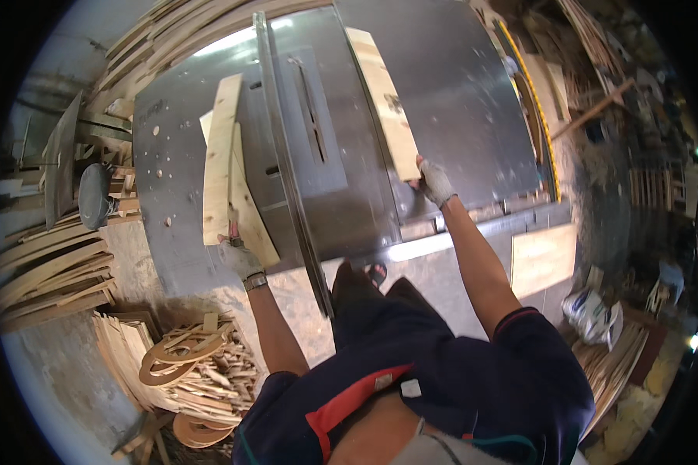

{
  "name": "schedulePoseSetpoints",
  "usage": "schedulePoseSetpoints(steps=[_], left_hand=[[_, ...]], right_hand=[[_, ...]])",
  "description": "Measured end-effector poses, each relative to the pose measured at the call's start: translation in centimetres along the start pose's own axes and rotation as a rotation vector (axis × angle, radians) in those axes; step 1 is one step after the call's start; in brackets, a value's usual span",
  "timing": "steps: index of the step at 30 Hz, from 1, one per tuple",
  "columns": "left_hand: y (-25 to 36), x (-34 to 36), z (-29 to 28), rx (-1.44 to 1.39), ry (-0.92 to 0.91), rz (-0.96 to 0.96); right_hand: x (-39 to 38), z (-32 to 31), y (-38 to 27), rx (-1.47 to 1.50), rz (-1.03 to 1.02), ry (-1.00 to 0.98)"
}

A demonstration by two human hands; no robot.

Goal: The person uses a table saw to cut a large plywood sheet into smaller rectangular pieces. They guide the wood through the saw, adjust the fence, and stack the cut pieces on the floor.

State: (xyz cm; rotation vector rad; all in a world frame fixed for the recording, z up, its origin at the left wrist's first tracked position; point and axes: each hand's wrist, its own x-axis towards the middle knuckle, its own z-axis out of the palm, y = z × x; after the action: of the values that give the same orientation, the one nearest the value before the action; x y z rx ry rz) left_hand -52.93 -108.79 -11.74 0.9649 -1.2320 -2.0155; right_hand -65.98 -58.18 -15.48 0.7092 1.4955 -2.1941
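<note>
A steel table saw point(457, 93) fills the upper middle, with a long fence rail point(287, 163) across it and a blade slot point(310, 108) beside the rail. My gloved right hand point(436, 183) grips the near end of a pale wooden plank point(384, 101) lying flat on the right side of the table. My gloved left hand point(240, 256) holds the near end of another pale plank point(219, 155) on the left side of the fence. That plank rests on a second board point(252, 209) lying crosswise under it.
Curved wood strips point(46, 271) are stacked at the left. Offcuts and ring-shaped pieces point(186, 356) lie on the floor at lower left. A flat board point(543, 256) leans at the right, white sacks point(593, 310) beyond it. More timber lies along the back.
</note>
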Motion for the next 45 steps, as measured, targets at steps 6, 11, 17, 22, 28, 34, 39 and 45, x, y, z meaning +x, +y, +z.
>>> schedulePoseSetpoints(steps=[6,11,17,22,28,34,39,45], left_hand=[[0.2,-2.9,-7.3,-0.002,-0.174,-0.238],[2.9,-7.6,-6.2,0.447,0.056,0.037],[-1.4,-19.5,-5.3,0.642,-0.722,-0.129],[-4.4,-32.5,-7.9,0.966,-1.117,-0.207],[0.2,-35.8,-9.6,1.256,-0.958,-0.034],[-1.1,-34.7,-10.6,1.713,-1.240,0.788],[-7.3,-31.6,-10.5,2.012,-0.985,1.182],[-9.0,-29.1,-9.4,2.057,-1.027,1.284]], right_hand=[[-10.0,-1.1,4.2,0.597,0.145,-0.019],[-17.8,-1.4,6.4,0.626,0.184,-0.080],[-28.9,-1.1,12.8,-0.290,-0.183,-0.242],[-35.7,0.3,18.3,-0.377,-0.020,-0.260],[-35.4,2.5,19.7,-0.608,0.013,-0.357],[-31.3,5.8,24.8,-0.622,-0.010,-0.278],[-29.3,7.0,27.8,-0.866,-0.481,-0.197],[-27.6,8.2,25.3,-0.953,-0.338,-0.194]])
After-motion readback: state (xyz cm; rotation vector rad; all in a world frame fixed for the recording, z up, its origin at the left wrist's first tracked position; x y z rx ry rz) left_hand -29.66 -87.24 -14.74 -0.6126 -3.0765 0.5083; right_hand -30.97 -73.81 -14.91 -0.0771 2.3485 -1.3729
